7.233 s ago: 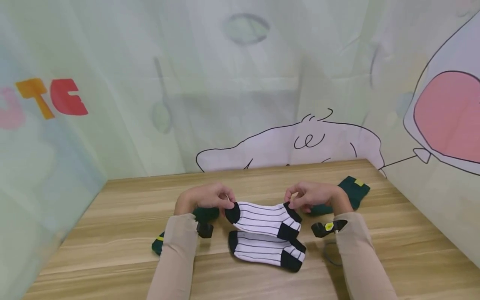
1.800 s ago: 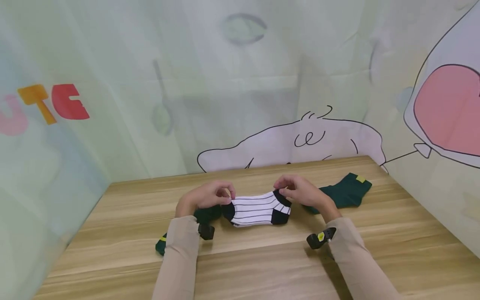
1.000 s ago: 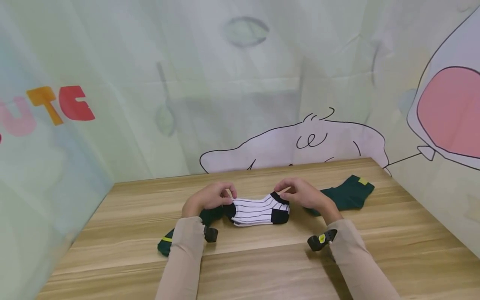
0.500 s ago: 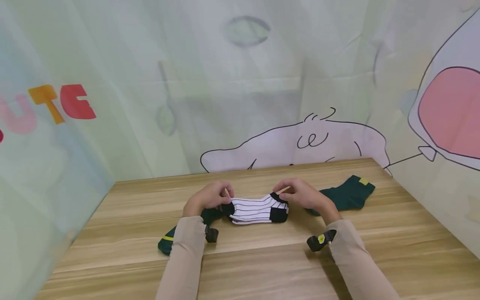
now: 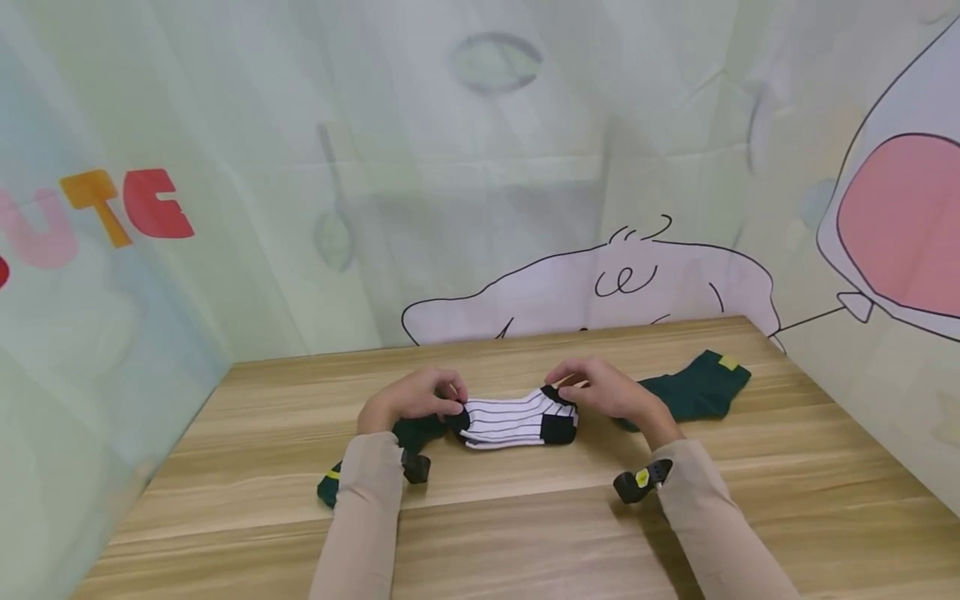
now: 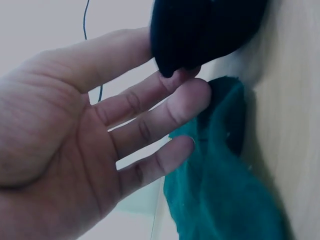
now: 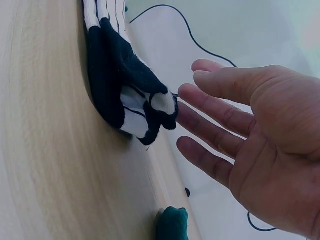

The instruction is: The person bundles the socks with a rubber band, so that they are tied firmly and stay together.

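Two white ankle socks (image 5: pixel 506 419) with dark stripes and black toes, heels and cuffs lie stacked flat in the middle of the table. At their toe end, my left hand (image 5: pixel 423 393) pinches the black toe (image 6: pixel 200 35) between thumb and index finger; its other fingers extend loosely below. My right hand (image 5: pixel 611 390) hovers by the cuff end. In the right wrist view its fingers are relaxed and a small gap separates them from the black cuffs (image 7: pixel 135 75). Part of a dark green sock (image 5: pixel 420 430) lies beneath my left wrist, partly hidden by it.
Another dark green sock (image 5: pixel 693 387) with a yellow patch lies at the right, behind my right wrist. The wooden table (image 5: pixel 510 533) ends at a printed curtain (image 5: pixel 480 192) at the back and sides. A thin dark cable (image 7: pixel 180 20) shows in the right wrist view.
Earlier, both hands held one striped sock above the other; now the two lie stacked, farther back. My right hand's pinch on the cuff has been let go. Over the last second, little has moved.
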`<state>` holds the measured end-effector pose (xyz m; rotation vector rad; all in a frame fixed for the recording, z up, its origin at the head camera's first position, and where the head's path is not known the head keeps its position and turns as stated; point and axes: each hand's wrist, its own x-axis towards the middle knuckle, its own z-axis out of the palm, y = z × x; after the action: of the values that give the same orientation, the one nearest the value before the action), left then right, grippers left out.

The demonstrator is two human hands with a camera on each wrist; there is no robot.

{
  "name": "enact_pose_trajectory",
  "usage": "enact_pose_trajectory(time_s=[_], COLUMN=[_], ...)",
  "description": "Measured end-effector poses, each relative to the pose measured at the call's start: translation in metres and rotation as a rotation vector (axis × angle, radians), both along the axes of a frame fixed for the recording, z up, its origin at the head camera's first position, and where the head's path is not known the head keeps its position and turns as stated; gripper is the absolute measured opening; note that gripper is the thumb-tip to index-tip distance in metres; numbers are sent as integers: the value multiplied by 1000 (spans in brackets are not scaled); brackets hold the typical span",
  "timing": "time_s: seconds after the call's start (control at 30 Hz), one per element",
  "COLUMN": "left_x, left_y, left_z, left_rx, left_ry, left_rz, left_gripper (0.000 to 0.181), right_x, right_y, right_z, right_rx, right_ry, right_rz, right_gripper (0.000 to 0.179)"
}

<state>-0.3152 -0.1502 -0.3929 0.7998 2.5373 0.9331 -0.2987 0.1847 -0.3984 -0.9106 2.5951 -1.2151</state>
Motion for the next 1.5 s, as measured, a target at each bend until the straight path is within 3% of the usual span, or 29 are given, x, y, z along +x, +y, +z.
enact_pose_trajectory(time_s=[0.5, 0.77, 1.0, 1.27, 1.5], left_x=[8, 7, 11, 17, 24], left_y=[-19, -40, -51, -61, -71], left_z=[10, 12, 9, 8, 13], left_rx=[68, 55, 100, 98, 80], left_ry=[8, 14, 10, -10, -60], left_rz=[-70, 9, 28, 74, 123], left_gripper=[16, 13, 15, 16, 11], right_x=[4, 2, 5, -1, -7], right_y=[-2, -3, -8, -29, -56], right_z=[7, 12, 15, 13, 27], right_rx=[29, 42, 28, 11, 7], right_ry=[-22, -9, 27, 37, 33], right_rz=[-23, -21, 16, 49, 58], right_gripper=[30, 30, 30, 31, 30])
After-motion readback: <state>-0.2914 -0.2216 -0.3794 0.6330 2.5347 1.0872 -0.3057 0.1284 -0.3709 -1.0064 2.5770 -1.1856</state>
